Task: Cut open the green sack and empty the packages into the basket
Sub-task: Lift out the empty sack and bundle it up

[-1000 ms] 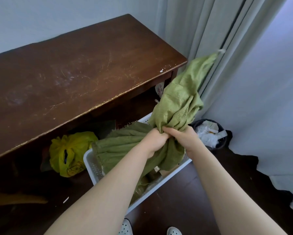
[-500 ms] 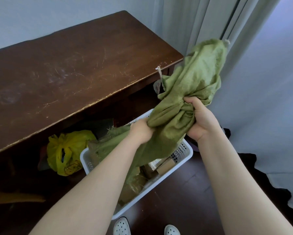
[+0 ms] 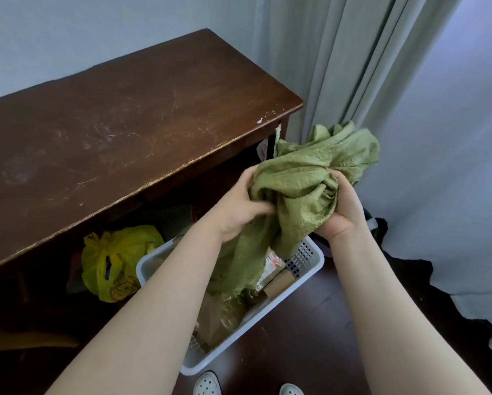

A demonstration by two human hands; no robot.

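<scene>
Sack held above the basket, beside the table

The sack (image 3: 304, 192) hangs bunched between both hands, left hand (image 3: 240, 208) on its left side, right hand (image 3: 343, 210) on its right, its loose end trailing down into the basket (image 3: 310, 273) on the floor. Packages (image 3: 277, 282) lie in the basket. The table (image 3: 119, 132) stands left and behind; a bag (image 3: 116, 260) sits under it, left of the basket.

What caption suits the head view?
Both hands bunch a crumpled green woven sack above a white perforated plastic basket holding packages.
</scene>
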